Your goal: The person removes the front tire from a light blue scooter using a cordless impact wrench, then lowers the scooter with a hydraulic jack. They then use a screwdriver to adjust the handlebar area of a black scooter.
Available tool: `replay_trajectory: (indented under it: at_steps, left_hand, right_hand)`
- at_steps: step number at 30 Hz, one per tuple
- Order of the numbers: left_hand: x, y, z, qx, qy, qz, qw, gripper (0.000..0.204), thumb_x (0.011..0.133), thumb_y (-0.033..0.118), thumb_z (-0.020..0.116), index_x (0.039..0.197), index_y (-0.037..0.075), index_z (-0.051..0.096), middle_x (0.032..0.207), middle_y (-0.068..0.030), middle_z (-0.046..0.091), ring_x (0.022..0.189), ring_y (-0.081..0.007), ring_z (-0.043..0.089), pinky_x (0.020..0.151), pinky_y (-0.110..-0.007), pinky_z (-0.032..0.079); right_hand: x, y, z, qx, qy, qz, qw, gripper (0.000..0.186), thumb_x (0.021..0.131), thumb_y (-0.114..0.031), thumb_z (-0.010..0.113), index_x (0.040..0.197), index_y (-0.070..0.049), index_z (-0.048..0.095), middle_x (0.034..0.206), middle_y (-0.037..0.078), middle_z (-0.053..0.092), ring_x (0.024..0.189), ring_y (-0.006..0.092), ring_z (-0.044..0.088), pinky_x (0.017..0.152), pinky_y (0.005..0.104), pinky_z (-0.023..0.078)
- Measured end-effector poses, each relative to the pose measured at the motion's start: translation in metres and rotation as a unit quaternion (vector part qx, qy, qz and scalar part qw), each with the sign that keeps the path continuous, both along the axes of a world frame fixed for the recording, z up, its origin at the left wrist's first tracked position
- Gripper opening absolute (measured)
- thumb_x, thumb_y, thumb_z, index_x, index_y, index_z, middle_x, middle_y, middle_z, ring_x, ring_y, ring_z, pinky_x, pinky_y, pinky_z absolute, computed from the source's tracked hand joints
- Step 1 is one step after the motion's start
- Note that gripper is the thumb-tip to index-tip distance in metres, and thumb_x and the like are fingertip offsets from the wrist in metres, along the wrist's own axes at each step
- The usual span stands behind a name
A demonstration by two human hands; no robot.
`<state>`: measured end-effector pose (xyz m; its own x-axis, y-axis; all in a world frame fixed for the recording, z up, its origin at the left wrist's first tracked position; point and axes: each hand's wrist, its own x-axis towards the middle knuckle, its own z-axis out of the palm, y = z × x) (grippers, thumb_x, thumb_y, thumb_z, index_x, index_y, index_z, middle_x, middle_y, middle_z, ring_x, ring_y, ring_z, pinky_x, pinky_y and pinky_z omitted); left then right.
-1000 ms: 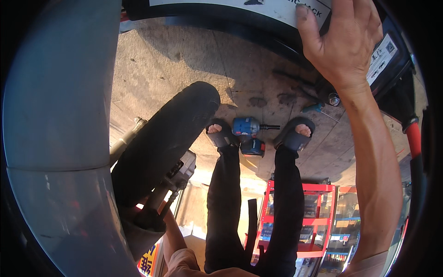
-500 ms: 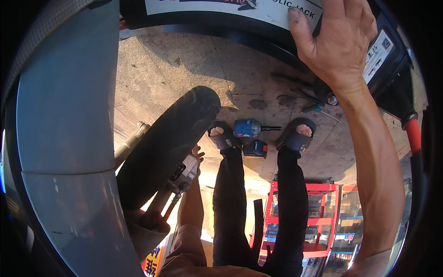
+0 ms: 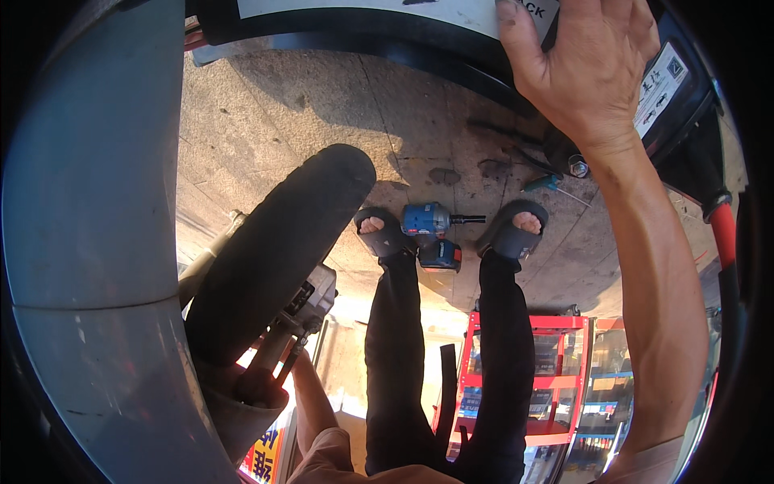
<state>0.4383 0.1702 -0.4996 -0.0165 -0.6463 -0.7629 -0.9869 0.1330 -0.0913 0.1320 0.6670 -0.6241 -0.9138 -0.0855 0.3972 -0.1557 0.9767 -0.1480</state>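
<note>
My right hand (image 3: pixel 592 68) lies flat, fingers apart, on a big black machine with a white label (image 3: pixel 387 32) at the top. My left hand (image 3: pixel 300 361) reaches up behind the metal hub part (image 3: pixel 310 294) of a black tyre (image 3: pixel 274 250); its fingers are hidden there, only the forearm shows. A blue cordless impact wrench (image 3: pixel 431 230) lies on the concrete floor (image 3: pixel 290 113) between my two sandalled feet (image 3: pixel 379 232).
A wide grey mudguard (image 3: pixel 89 242) fills the left side. A teal-handled screwdriver (image 3: pixel 550 184) and a small metal socket (image 3: pixel 577 167) lie on the floor near my right wrist. A red shelf rack (image 3: pixel 556 379) stands behind my legs. A red hose (image 3: pixel 723 234) runs along the right edge.
My left forearm has stretched further toward the wheel hub, and the hand has slipped behind the metal part. The right hand stays on the black machine.
</note>
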Motion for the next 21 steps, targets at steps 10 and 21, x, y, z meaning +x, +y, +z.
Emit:
replay_trajectory:
  at_steps: [10, 21]
  left_hand:
    - [-0.012, 0.004, 0.000, 0.003, -0.019, 0.035, 0.999, 0.067, 0.089, 0.058, 0.048, 0.137, 0.012, 0.039, 0.127, -0.0133, 0.051, 0.101, -0.0244, 0.057, 0.086, -0.037, 0.043]
    - [-0.038, 0.021, -0.013, 0.010, -0.062, 0.217, 0.974, 0.070, 0.088, 0.062, 0.047, 0.136, 0.011, 0.041, 0.126, -0.0134, 0.052, 0.102, -0.0241, 0.056, 0.088, -0.037, 0.042]
  right_hand:
    - [-0.001, 0.001, -0.003, 0.007, 0.010, 0.004, 1.000, 0.050, 0.068, -0.021, 0.061, 0.113, -0.004, 0.049, 0.119, 0.018, 0.045, 0.114, 0.0335, 0.040, 0.095, 0.0451, 0.030]
    - [0.000, -0.001, -0.005, 0.004, -0.007, -0.013, 1.000, 0.051, 0.067, -0.022, 0.064, 0.113, -0.007, 0.050, 0.121, 0.016, 0.044, 0.115, 0.0332, 0.039, 0.095, 0.0456, 0.029]
